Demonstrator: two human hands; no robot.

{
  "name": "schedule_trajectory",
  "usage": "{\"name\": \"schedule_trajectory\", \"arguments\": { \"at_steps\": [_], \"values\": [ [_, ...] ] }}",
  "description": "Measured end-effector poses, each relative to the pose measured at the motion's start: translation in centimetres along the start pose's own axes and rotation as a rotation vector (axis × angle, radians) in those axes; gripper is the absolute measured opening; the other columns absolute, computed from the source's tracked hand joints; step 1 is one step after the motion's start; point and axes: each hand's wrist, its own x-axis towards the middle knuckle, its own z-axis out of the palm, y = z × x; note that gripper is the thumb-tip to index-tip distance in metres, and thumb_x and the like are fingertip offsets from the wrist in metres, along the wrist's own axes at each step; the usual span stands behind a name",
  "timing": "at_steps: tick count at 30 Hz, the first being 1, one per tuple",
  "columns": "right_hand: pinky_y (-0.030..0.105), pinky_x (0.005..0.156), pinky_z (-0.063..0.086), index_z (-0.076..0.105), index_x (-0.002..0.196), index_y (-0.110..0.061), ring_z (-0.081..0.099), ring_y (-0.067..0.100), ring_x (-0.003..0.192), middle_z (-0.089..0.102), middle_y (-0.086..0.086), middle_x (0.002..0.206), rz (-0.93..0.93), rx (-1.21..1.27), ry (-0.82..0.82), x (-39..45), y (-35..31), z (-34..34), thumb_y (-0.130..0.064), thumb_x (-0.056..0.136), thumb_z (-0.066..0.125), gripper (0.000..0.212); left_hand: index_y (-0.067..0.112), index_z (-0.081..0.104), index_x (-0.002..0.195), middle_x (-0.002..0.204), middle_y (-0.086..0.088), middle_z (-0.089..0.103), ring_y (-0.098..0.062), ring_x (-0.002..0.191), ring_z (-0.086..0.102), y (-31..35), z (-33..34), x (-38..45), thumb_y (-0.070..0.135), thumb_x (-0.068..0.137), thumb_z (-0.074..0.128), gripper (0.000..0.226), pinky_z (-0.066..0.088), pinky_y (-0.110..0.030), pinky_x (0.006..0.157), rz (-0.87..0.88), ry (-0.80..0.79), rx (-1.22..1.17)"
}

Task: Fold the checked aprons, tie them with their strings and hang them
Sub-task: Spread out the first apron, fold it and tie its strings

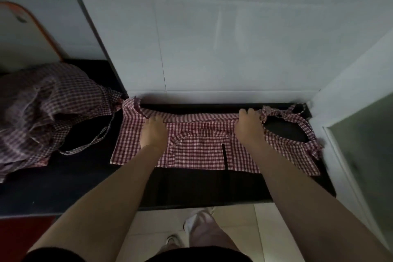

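A red-and-white checked apron [200, 151] lies spread flat on the dark counter [63, 183], its far edge folded over into a band. My left hand [153, 132] rests on the apron left of its pocket, fingers curled at the folded band. My right hand [248, 122] grips the folded band near the apron's right end. The apron's strings [297, 121] loop over the counter at the right. A second checked apron [42, 112] lies crumpled in a heap at the left, one string [93, 140] trailing toward the flat apron.
A white tiled wall [212, 38] rises right behind the counter. A white board with an orange rim [21, 34] leans at the far left. A glass-panelled frame [361, 144] closes the right side. Pale floor tiles [255, 229] and my legs show below the counter's front edge.
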Motion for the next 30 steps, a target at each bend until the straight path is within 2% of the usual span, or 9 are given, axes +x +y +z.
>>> {"name": "schedule_trajectory", "arguments": {
  "at_steps": [6,11,14,16,18,21,24,27,30],
  "values": [
    [0.033,0.092,0.043,0.057,0.116,-0.007,0.052,0.027,0.11,0.056,0.013,0.12,0.082,0.043,-0.09,-7.9,1.1,3.4,-0.008,0.094,0.052,0.022,0.001,0.054,0.122,0.129,-0.015,0.052,-0.031,0.12,0.048,-4.0,3.7,-6.5,0.007,0.096,0.038,0.031,0.042,-0.04,0.1,-0.021,-0.202,0.097],
    [0.036,0.093,0.049,0.057,0.108,-0.016,0.051,0.024,0.109,0.055,0.007,0.116,0.093,0.053,-0.205,-12.5,1.8,5.1,-0.011,0.086,0.064,0.023,0.01,0.031,0.144,0.156,-0.012,0.018,-0.033,0.138,0.029,-6.0,4.7,-8.9,0.012,0.093,0.05,0.054,0.036,-0.042,0.111,-0.087,-0.405,0.164],
    [0.032,0.084,0.048,0.056,0.099,-0.014,0.049,0.021,0.103,0.05,0.005,0.109,0.21,0.132,-0.133,-14.4,1.8,5.2,-0.006,0.085,0.063,0.017,0.012,0.034,0.141,0.156,-0.01,0.015,-0.031,0.135,0.031,-6.2,4.7,-9.7,0.008,0.091,0.051,0.053,0.042,-0.042,0.105,-0.126,-0.358,0.034],
    [0.029,0.075,0.042,0.055,0.091,-0.01,0.052,0.019,0.09,0.053,0.006,0.099,0.361,0.259,-0.17,-15.1,1.8,5.2,-0.007,0.088,0.059,0.006,0.01,0.04,0.138,0.151,-0.01,0.022,-0.03,0.127,0.039,-6.0,4.8,-10.0,0.008,0.091,0.052,0.049,0.043,-0.041,0.1,-0.169,-0.269,-0.141],
    [0.033,0.077,0.047,0.057,0.089,-0.006,0.055,0.019,0.082,0.059,0.01,0.093,0.623,0.492,-0.242,-15.4,1.6,5.0,-0.007,0.091,0.057,0.003,0.009,0.043,0.136,0.148,-0.01,0.027,-0.029,0.116,0.048,-5.6,4.9,-10.5,0.01,0.091,0.056,0.046,0.046,-0.038,0.091,-0.255,-0.185,-0.357],
    [0.042,0.092,0.053,0.058,0.108,0.002,0.061,0.029,0.101,0.061,0.015,0.102,1.116,1.056,-0.354,-14.9,1.3,4.6,-0.001,0.095,0.056,0.013,0.011,0.048,0.128,0.142,-0.011,0.036,-0.026,0.099,0.054,-4.4,4.9,-10.6,0.007,0.089,0.059,0.04,0.049,-0.038,0.082,-0.495,-0.064,-0.64],
    [0.041,0.085,0.053,0.058,0.115,0.002,0.063,0.028,0.099,0.064,0.016,0.106,1.226,1.292,-0.367,-14.7,1.7,4.9,-0.007,0.095,0.061,0.022,0.008,0.052,0.13,0.134,-0.016,0.052,-0.028,0.102,0.06,-4.0,5.2,-9.5,0.005,0.089,0.059,0.041,0.051,-0.036,0.079,-0.812,-0.029,-0.918],
    [0.041,0.088,0.052,0.058,0.107,-0.001,0.064,0.027,0.096,0.065,0.015,0.104,1.251,1.526,-0.353,-14.3,2.5,5.5,-0.019,0.093,0.067,0.024,-0.004,0.049,0.134,0.137,-0.024,0.054,-0.034,0.122,0.057,-4.0,5.8,-8.0,-0.001,0.093,0.052,0.04,0.051,-0.036,0.093,-0.935,-0.123,-1.274],
    [0.042,0.092,0.05,0.057,0.106,-0.002,0.062,0.026,0.094,0.064,0.014,0.103,1.24,1.548,-0.392,-13.4,2.9,5.9,-0.025,0.092,0.069,0.029,-0.001,0.055,0.12,0.116,-0.017,0.066,-0.025,0.1,0.068,-3.7,6.1,-7.8,0.004,0.093,0.057,0.028,0.055,-0.031,0.076,-1.095,-0.068,-1.366]
  ]
}}
